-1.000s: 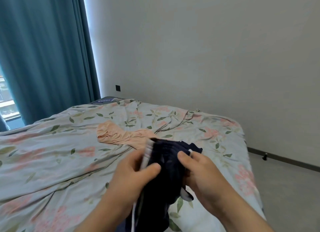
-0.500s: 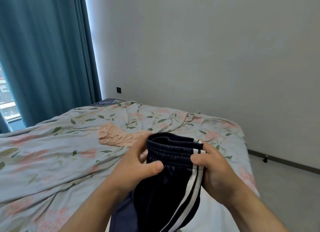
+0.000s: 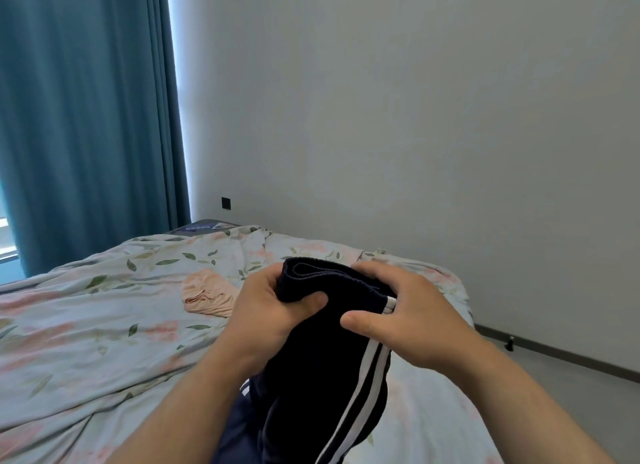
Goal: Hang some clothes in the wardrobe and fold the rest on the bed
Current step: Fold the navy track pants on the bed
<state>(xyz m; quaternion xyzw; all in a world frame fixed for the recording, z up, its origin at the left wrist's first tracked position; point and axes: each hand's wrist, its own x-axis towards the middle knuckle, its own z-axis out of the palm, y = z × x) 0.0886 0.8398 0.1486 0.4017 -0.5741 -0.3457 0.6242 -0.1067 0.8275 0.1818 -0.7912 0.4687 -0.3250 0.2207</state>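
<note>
A wide bed (image 3: 86,325) fills the lower half of the view, covered with a rumpled pale sheet printed with pink flowers and green leaves; creases run across it from the near left toward the far corner. A teal curtain (image 3: 86,117) hangs in long folds at the left, with a bright strip of daylight along its right edge and a sliver of window (image 3: 5,235) at the far left. A plain pale wall (image 3: 415,117) stands behind the bed, bearing a small dark socket plate (image 3: 226,203) low down; a dark skirting board (image 3: 571,354) runs along the grey floor (image 3: 588,411) at the right. A peach garment (image 3: 209,295) lies crumpled on the sheet, just beyond the hands. Above the near part of the bed, the left hand (image 3: 268,316) grips the waistband of the dark navy trousers (image 3: 322,377), thumb pressed on the front; the right hand (image 3: 408,320) holds the other end of the band, fingers curved over it and thumb against the cloth; the legs, with white side stripes, hang down toward the bottom edge.
</note>
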